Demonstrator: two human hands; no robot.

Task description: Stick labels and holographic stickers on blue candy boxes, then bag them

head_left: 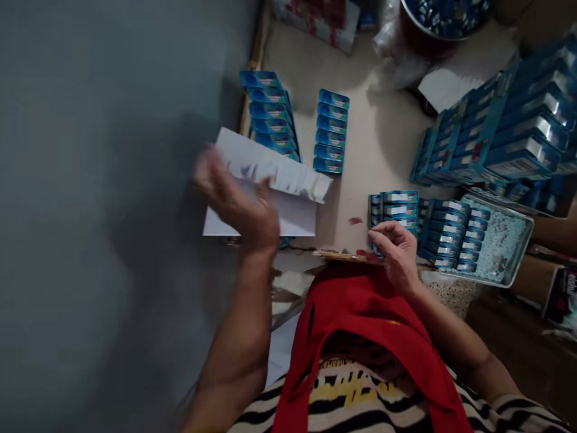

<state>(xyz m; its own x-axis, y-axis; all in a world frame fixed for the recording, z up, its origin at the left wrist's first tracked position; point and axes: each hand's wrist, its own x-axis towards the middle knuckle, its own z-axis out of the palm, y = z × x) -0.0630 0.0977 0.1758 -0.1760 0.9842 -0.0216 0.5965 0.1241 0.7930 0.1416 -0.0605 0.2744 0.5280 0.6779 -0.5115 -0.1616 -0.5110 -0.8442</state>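
Note:
My left hand (237,201) is blurred by motion and grips a folded white sheet of card (279,192), held up over the left edge of the table. My right hand (396,249) rests at the table's near edge with its fingers curled against a stack of small blue boxes (396,210); whether it grips one I cannot make out. Two rows of blue boxes (331,129) lie further back on the beige tabletop (383,144).
A metal tray (500,240) with more blue boxes and pale granules sits at the right. Large stacks of blue cartons (500,132) rise at the far right. A round tub (444,18) stands at the back. A grey wall (112,180) fills the left.

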